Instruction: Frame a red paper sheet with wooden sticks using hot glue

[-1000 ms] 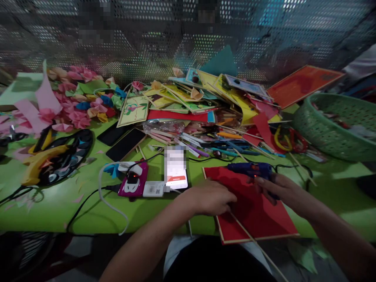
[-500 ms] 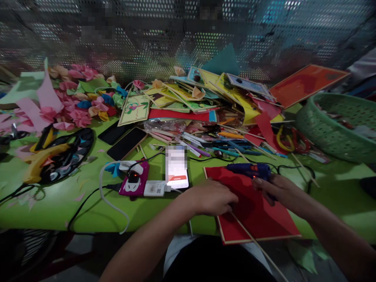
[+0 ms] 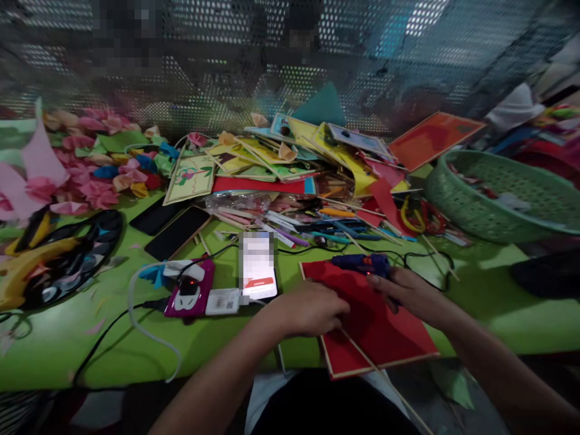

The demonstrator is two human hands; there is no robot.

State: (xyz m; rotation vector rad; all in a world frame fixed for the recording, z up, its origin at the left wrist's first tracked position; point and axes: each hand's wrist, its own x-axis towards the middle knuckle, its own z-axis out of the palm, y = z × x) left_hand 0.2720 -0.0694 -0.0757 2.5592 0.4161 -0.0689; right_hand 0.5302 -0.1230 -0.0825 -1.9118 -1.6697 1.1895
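Head view: left hand (image 3: 317, 307) grips a stick (image 3: 372, 364), right hand (image 3: 410, 291) a glue gun (image 3: 365, 263). If the gun dips, I risk burns.

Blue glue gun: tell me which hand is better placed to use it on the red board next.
Probably the right hand: it grips the blue glue gun at the far edge of the red board. The left hand looks less free, since it holds a thin stick that slants across the board.
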